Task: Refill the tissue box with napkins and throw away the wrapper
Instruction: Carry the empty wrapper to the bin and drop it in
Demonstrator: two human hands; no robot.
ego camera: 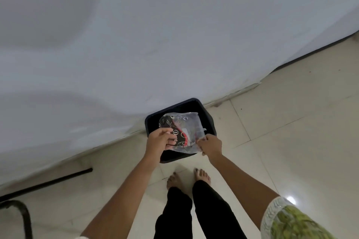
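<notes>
A clear plastic wrapper (pixel 184 126) with black and red print is stretched flat over the mouth of a black square bin (pixel 208 116) on the floor. My left hand (pixel 158 140) grips the wrapper's left edge. Pinching its right edge is my right hand (pixel 210 144). Both hands hover just above the bin's near rim. The tissue box and napkins are out of view.
The bin stands against a white cloth (pixel 116 54) that hangs down to the pale tiled floor (pixel 291 122). My bare feet (pixel 188 179) are just behind the bin. A black metal bar (pixel 48 182) and a chair leg (pixel 21 217) lie at the lower left.
</notes>
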